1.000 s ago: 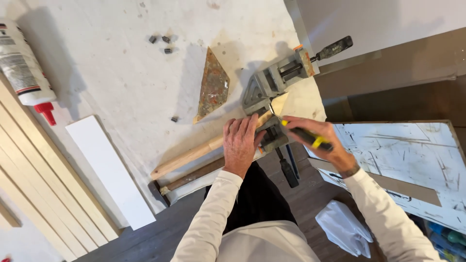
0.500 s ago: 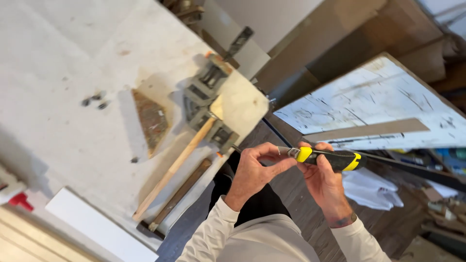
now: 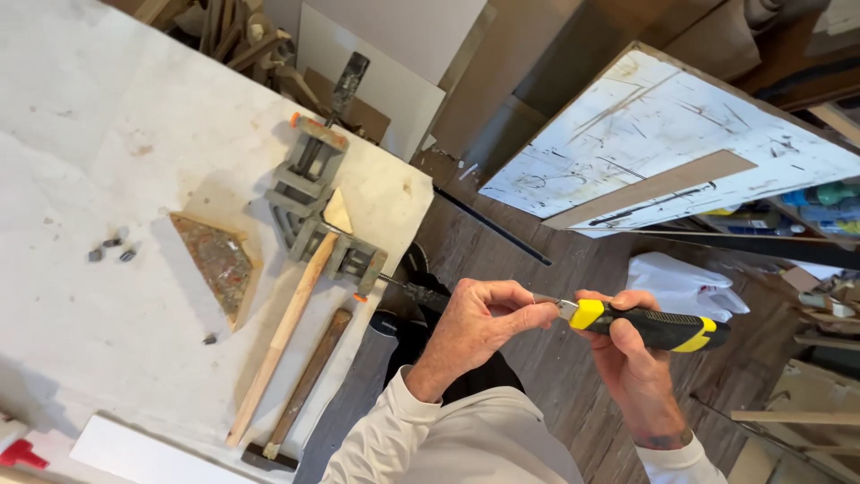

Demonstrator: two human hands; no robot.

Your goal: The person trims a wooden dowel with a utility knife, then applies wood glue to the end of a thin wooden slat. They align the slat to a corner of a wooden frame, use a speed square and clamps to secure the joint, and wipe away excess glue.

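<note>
Your right hand (image 3: 627, 345) is wrapped around the black and yellow utility knife (image 3: 649, 324), its fingers (image 3: 618, 300) clamped on the handle in front of your chest. Your left hand (image 3: 475, 323) meets the knife's front end, thumb and forefinger pinched together on the metal blade tip (image 3: 548, 303); how far the blade is out is hard to tell from here. To the left of your fingers, the white table (image 3: 107, 161) carries a grey corner clamp (image 3: 313, 202) gripping a pale wooden strip (image 3: 282, 336), with a darker strip (image 3: 305, 385) just beside it. Further left lies a triangular wooden piece (image 3: 215, 260). Right of your fingers a scribbled white board (image 3: 663, 134) leans over the wooden floor.
</note>
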